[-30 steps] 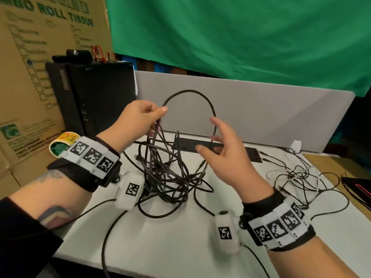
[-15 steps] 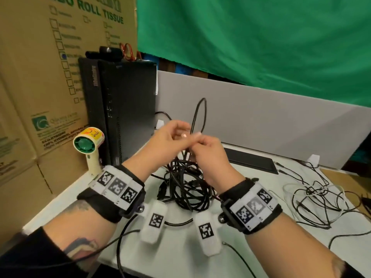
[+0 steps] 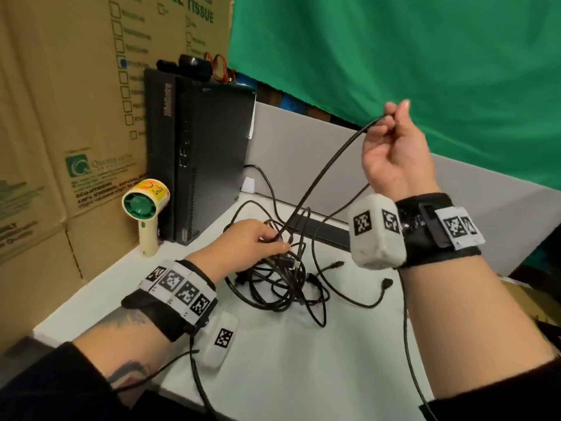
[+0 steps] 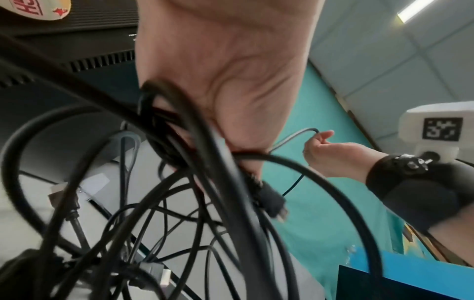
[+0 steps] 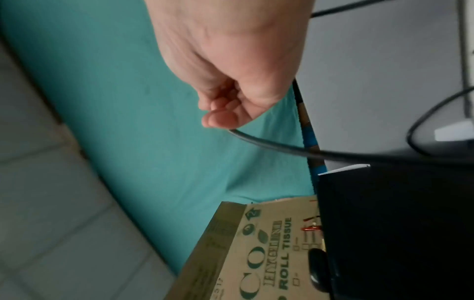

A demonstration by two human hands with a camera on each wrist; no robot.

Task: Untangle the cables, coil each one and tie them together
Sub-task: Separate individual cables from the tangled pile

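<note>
By the white worktop (image 3: pixel 273 375)'s left edge a green-and-cream handheld fan (image 3: pixel 145 214) stands upright, the left hand (image 3: pixel 246 241) grips strands atop the tangled heap of thin black cables (image 3: pixel 285 287) near the far edge, and the raised right hand (image 3: pixel 394 156) pinches one black cable strand (image 3: pixel 328 171) drawn up from it.

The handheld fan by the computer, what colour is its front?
Green front on the fan, clearest in the head view.

It looks like an office desk: a black desktop computer (image 3: pixel 197 153), a grey partition panel (image 3: pixel 303 147), stacked cardboard boxes (image 3: pixel 60 101) beside it.
</note>
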